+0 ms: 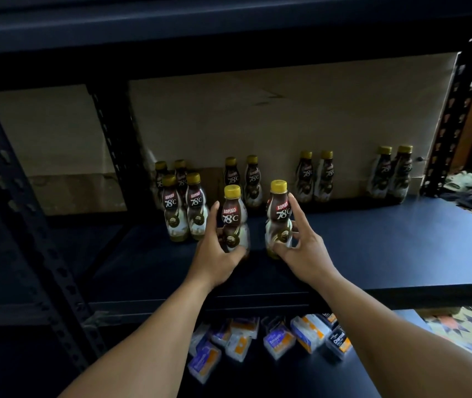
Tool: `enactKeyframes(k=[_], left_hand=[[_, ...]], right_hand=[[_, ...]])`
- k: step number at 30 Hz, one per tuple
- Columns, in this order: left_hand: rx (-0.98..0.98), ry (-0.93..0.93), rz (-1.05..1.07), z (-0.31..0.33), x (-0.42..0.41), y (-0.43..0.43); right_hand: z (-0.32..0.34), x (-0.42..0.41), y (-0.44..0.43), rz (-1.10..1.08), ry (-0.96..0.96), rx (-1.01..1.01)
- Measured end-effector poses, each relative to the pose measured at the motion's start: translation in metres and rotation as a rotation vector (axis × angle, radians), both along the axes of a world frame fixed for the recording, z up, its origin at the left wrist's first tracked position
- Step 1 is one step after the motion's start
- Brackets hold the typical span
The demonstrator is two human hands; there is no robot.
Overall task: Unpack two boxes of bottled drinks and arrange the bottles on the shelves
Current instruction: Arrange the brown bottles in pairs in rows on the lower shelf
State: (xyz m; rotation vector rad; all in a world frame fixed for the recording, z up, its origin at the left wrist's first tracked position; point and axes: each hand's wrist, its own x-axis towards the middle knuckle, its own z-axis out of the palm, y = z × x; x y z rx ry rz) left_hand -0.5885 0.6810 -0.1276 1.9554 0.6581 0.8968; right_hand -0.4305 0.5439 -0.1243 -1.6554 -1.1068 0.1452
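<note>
Gripping one upright Kopiko bottle each, the left hand (214,251) holds the left bottle (234,219) and the right hand (301,245) the right bottle (279,219), both standing on the shelf (372,248) directly ahead of the back pair (242,179).

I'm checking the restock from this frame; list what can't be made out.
Head view only:
- Boxes being unpacked: out of frame.
- Left bottle base: hidden by left hand.
- Right bottle base: hidden by right hand.
- Back-row bottles: labels too dark, small.
- Small packets below: print blurred.
</note>
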Motion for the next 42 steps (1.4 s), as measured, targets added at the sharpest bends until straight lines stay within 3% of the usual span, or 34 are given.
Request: enactKeyframes(k=[42], left_hand=[[0.203,0.124,-0.010,-0.0044,0.0045,0.0031]], right_hand=[[-0.0003,0.0034,0.0052,0.044,-0.107,-0.102]])
